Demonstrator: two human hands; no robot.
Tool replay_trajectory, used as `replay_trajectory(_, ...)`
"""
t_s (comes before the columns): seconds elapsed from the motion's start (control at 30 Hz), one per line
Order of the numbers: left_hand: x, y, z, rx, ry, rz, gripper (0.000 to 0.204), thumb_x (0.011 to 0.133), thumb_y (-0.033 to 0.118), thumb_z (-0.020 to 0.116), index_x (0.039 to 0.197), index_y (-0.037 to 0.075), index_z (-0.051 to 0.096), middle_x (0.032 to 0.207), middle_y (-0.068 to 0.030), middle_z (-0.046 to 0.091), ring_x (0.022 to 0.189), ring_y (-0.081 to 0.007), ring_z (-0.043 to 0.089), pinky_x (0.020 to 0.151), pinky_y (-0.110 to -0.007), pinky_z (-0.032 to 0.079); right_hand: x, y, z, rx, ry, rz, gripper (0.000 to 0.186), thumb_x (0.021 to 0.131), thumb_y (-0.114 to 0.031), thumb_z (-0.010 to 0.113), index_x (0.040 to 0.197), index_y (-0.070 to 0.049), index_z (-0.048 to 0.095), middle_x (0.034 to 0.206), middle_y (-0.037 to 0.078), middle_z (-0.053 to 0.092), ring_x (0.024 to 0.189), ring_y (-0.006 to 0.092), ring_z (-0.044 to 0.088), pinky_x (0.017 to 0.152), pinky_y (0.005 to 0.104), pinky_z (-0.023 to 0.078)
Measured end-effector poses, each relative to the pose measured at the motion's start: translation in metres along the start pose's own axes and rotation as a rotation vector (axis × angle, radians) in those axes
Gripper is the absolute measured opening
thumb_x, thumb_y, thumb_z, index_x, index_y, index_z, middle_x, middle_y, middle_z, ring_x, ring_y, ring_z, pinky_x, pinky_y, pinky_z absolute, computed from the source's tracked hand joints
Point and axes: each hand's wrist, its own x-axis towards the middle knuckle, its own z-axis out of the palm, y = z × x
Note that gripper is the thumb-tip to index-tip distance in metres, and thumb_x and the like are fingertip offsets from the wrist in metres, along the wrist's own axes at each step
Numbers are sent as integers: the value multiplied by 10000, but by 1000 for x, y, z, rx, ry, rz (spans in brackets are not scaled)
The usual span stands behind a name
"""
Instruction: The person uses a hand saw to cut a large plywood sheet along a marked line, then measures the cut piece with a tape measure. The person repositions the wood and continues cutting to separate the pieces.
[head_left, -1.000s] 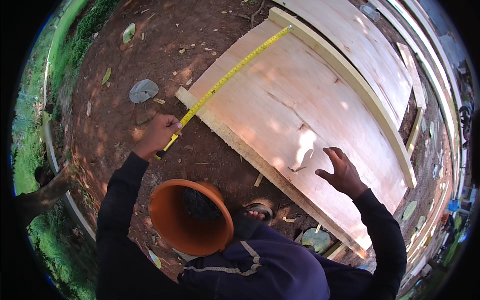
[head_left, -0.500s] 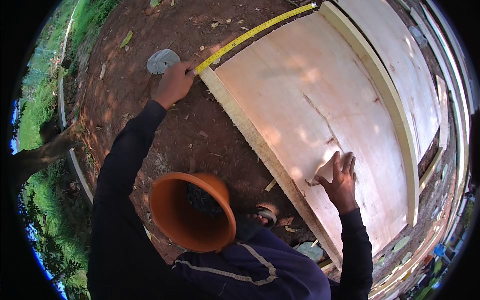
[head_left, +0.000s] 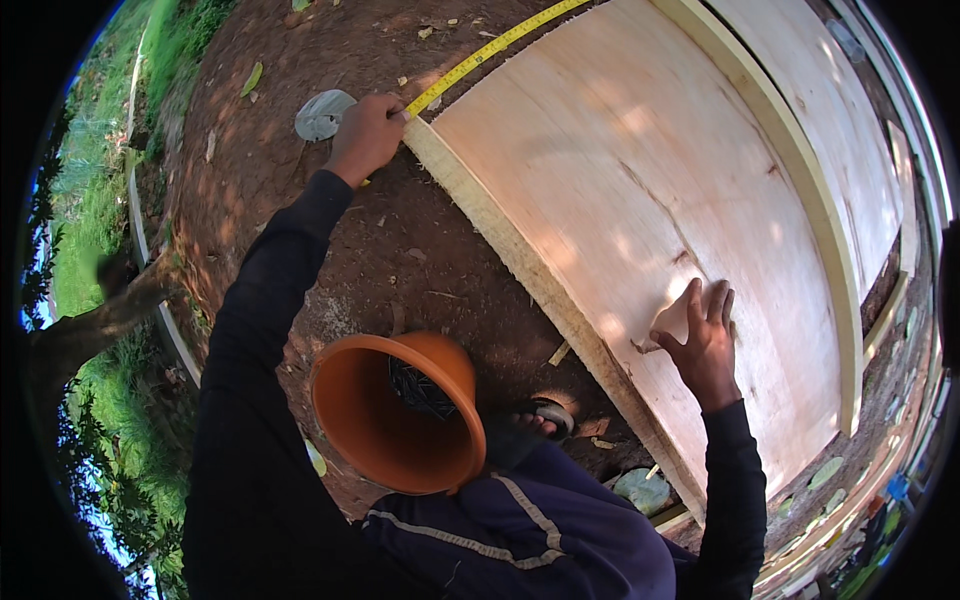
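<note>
My left hand (head_left: 366,138) is closed on the near-left end of a yellow tape measure (head_left: 490,50), at the far left corner of a plywood panel (head_left: 590,170). The tape curves along the panel's far edge and runs out of the picture at the top. My right hand (head_left: 706,345) rests on the panel, fingers spread and holding nothing, beside a dark crack in the wood. A wooden batten (head_left: 470,225) lies under the panel's left edge. Another batten (head_left: 800,170) runs along its right side.
An orange bucket (head_left: 335,420) stands by my legs with dark, thin pieces inside, too small to name. A second wooden panel (head_left: 835,110) lies beyond the right batten. The brown soil carries leaves and wood scraps. A tree trunk (head_left: 95,310) leans at the left.
The view has shifted slightly, so the panel and both hands sit farther right. The tape's far end has left the picture. My grip on the tape and my right hand's pose look the same.
</note>
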Motion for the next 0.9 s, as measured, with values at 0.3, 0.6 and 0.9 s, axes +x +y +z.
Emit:
replay_trajectory(0.3,3,0,1,1,-10,-45,183,913,192,730,907,18,673,805,-177,705,793,-362,708,711,-483,518,0,-2,-1,10,8,7,960,840,-416,836,1587,-78,337,1591,410,257,1491,595,247,1053,753,389)
replay_trajectory(0.6,-70,75,-41,-343,-173,-9,168,938,136,715,929,-20,652,779,-111,672,699,-195,606,678,-371,483,4,-41,-29,231,226,-8,626,861,-370,824,1336,-8,635,1326,242,613,1259,407,570,1029,500,484)
replay_trajectory(0.9,-180,154,-25,-526,-444,-23,118,966,87,688,952,-24,649,758,-186,654,665,-309,646,620,-417,480,27,-134,-40,1734,174,243,249,1052,-214,617,1047,29,673,865,47,688,761,102,607,657,267,496)
